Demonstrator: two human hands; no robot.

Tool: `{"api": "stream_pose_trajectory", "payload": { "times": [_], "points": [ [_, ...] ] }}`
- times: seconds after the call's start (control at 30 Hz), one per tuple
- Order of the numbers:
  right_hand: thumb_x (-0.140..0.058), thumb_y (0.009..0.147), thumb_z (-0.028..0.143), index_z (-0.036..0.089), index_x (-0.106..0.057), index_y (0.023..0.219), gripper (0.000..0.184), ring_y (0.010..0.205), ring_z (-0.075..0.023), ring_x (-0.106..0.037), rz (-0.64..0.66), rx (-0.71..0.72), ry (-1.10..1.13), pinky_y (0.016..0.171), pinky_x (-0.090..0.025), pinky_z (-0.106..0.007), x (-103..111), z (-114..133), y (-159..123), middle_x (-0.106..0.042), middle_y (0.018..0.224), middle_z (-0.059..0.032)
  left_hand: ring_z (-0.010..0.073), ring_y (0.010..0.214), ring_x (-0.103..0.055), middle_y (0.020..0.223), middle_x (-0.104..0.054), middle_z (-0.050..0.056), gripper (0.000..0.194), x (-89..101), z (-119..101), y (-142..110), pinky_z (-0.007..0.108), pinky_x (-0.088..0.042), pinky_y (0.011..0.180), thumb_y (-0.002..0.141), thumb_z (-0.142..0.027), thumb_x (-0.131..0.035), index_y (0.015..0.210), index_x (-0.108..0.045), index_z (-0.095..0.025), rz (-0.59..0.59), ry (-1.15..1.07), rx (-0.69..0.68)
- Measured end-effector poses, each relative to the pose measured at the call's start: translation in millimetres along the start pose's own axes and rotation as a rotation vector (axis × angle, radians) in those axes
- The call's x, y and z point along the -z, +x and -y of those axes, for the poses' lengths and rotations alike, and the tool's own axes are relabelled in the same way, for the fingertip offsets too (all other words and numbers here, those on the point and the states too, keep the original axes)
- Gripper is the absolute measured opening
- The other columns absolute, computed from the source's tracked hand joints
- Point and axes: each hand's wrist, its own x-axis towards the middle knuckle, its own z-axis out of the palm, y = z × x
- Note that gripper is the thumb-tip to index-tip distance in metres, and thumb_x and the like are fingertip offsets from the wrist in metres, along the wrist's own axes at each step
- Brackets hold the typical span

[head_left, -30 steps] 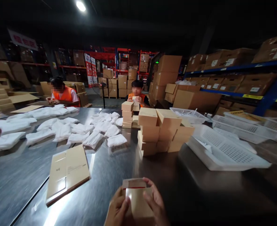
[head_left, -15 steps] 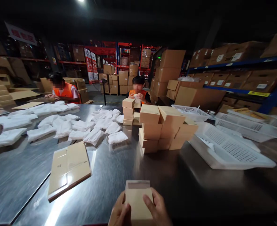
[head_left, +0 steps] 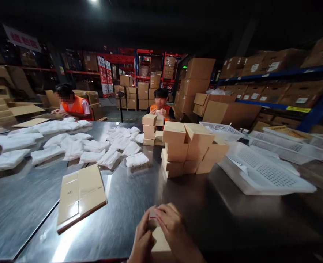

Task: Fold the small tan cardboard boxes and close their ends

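Note:
A small tan cardboard box (head_left: 160, 241) is between my hands at the near edge of the metal table. My left hand (head_left: 142, 235) wraps round its left side, fingers reaching up to the far end. Over the far right part lies my right hand (head_left: 172, 224), its fingers bent together at the raised end flap. A pale strip with a reddish mark shows between the fingertips; what it is I cannot make out. Ahead of the hands stands a stack of closed cardboard boxes (head_left: 187, 149). Flattened cartons (head_left: 81, 195) lie in a pile to the left.
Several white soft packets (head_left: 95, 148) cover the table's far left. White perforated plastic baskets (head_left: 262, 171) stand on the right. Two people in orange vests, one at the far left (head_left: 73, 106) and one across the table (head_left: 164, 109), work with their hands raised. Shelves of cartons stand behind.
My right hand has moved from the box's right side up to its far end, fingers now bent over the flap. My left hand has also slid forward along the box.

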Motion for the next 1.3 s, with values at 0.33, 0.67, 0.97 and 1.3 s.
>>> {"api": "stream_pose_trajectory", "payload": {
  "times": [0.33, 0.67, 0.97, 1.3],
  "points": [
    [-0.034, 0.105, 0.007, 0.02, -0.065, 0.091, 0.036, 0.066, -0.0191, -0.072, -0.269, 0.15, -0.111, 0.061, -0.057, -0.03, 6.6, 21.9, 13.5, -0.075, 0.078, -0.0047, 0.0308, 0.128, -0.067, 0.133, -0.076, 0.006, 0.062, -21.3, -10.9, -24.6, 0.038, -0.055, 0.109, 0.072, -0.016, -0.063, 0.133, -0.071, -0.022, 0.096, 0.246, -0.226],
    [-0.038, 0.107, 0.015, 0.022, -0.064, 0.085, 0.035, 0.064, -0.0164, -0.069, -0.286, 0.067, 0.014, 0.06, -0.054, -0.028, 5.8, 23.6, 15.6, -0.072, 0.075, -0.0006, 0.0291, 0.128, -0.068, 0.136, -0.074, 0.006, 0.069, -18.9, -8.6, -30.7, 0.037, -0.056, 0.108, 0.071, -0.012, -0.057, 0.139, -0.067, -0.022, 0.148, 0.207, -0.246],
    [-0.045, 0.096, 0.007, 0.023, -0.054, 0.071, 0.031, 0.06, -0.0163, -0.061, -0.368, -0.012, 0.027, 0.058, -0.046, -0.027, -16.9, 17.7, 13.1, -0.063, 0.066, 0.0008, 0.0278, 0.142, -0.056, 0.15, -0.063, 0.009, 0.069, -9.2, 2.2, -24.7, 0.036, -0.044, 0.12, 0.072, -0.013, -0.054, 0.141, -0.063, -0.015, 0.1, 0.364, -0.317],
    [-0.053, 0.094, 0.066, 0.022, -0.056, 0.09, 0.044, 0.075, -0.0297, -0.079, -0.57, -0.718, 0.527, 0.069, -0.064, -0.042, 52.5, -46.8, -28.5, -0.079, 0.091, -0.0168, 0.0256, 0.109, -0.072, 0.134, -0.067, 0.003, 0.091, -0.1, -2.0, -19.7, 0.039, -0.058, 0.092, 0.064, -0.018, -0.059, 0.15, -0.04, -0.039, 0.0, 0.074, -0.125]
  ]
}}
